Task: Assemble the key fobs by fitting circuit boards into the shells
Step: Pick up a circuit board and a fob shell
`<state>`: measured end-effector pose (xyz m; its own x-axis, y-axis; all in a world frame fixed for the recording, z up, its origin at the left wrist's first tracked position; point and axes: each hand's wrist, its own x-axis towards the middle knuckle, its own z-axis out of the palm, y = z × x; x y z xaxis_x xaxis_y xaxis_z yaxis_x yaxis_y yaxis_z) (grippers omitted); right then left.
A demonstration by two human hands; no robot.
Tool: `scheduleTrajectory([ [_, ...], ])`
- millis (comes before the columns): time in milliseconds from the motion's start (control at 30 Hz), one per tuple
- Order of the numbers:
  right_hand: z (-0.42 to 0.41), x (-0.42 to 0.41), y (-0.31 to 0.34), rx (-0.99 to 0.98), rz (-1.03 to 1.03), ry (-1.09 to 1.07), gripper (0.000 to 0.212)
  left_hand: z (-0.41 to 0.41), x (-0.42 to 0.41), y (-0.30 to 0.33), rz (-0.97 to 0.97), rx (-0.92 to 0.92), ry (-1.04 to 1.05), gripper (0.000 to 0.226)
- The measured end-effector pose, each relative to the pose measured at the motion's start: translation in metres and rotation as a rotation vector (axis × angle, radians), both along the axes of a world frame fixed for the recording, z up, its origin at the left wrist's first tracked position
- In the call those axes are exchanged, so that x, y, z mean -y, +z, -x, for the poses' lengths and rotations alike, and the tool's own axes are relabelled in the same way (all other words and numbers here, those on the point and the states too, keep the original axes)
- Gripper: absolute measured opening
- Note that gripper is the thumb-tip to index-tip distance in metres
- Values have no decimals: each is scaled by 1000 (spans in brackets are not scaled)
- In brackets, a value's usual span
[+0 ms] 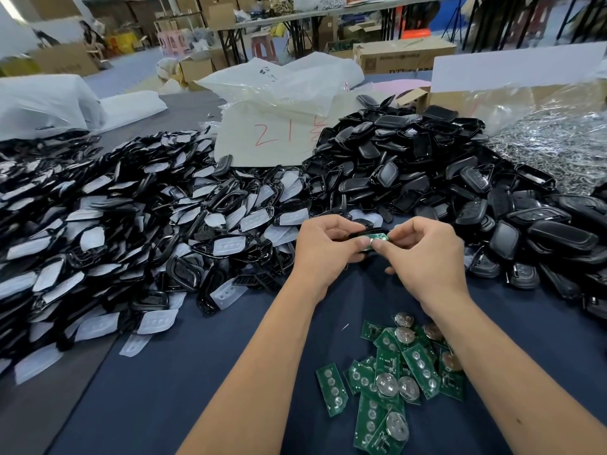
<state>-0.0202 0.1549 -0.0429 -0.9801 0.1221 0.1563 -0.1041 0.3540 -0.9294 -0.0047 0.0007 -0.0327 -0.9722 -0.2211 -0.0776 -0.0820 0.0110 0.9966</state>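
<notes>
Above the dark blue table, my left hand [323, 244] grips a black key fob shell [368, 234]. My right hand [423, 249] pinches a green circuit board [376, 239] that lies against the shell, between both thumbs. A loose heap of green circuit boards [391, 382], several with round coin cells, lies on the cloth between my forearms. Black shell frames with white rubber pads [131, 231] are piled on the left. A tall pile of black shell halves [410, 165] rises behind and to the right of my hands.
A white plastic bag marked in red [272, 136] stands behind the piles. At the far right lies a clear bag of small metal parts [558, 139]. Cardboard boxes [404, 57] and folding tables fill the background. Bare blue cloth [184, 372] lies front left.
</notes>
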Motion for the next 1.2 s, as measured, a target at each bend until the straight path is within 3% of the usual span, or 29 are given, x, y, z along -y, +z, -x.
scheduleTrajectory([
  [433,-3,-2,3,-33,-123,-1,30,-3,1,4,-29,30,-12,22],
  [633,4,-10,1,54,117,235,16,-1,8,7,-79,19,-65,21],
  [733,7,-12,1,93,161,276,8,1,9,4,-39,-6,32,20],
  [900,4,-7,1,149,203,271,16,3,7,-1,24,-11,79,19],
  [1100,0,0,2,173,320,272,9,1,8,3,13,-49,58,19],
  [1200,2,-4,7,242,403,331,26,0,8,7,21,-65,42,16],
])
